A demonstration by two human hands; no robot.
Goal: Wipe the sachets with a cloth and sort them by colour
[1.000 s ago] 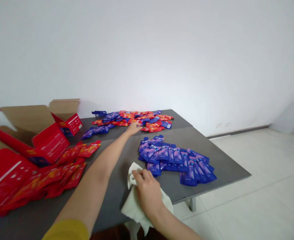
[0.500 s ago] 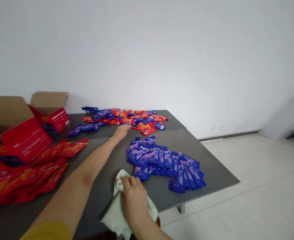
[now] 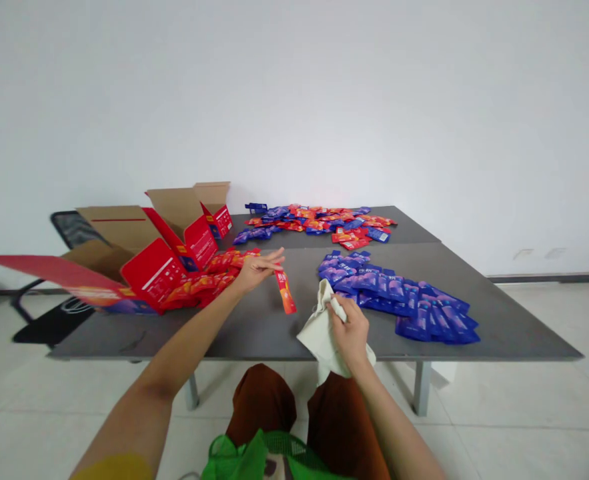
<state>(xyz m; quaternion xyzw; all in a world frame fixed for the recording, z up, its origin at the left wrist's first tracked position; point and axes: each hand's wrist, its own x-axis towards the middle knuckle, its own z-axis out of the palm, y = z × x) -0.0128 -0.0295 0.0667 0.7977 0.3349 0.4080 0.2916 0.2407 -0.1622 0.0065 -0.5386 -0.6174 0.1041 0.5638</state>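
Observation:
My left hand pinches the top of a red sachet that hangs down over the dark grey table. My right hand is closed on a pale cloth at the table's near edge, beside a spread of blue sachets. A heap of red sachets lies just left of my left hand. At the far side sits a mixed pile of red and blue sachets.
Open cardboard cartons with red flaps stand on the table's left end. A black chair sits behind them. My knees in brown trousers and a green bag are below the table edge. White wall behind, tiled floor around.
My left hand has drawn back from the far mixed pile with a red sachet in it. My right hand has lifted the cloth a little. The view has pulled back and shifted left.

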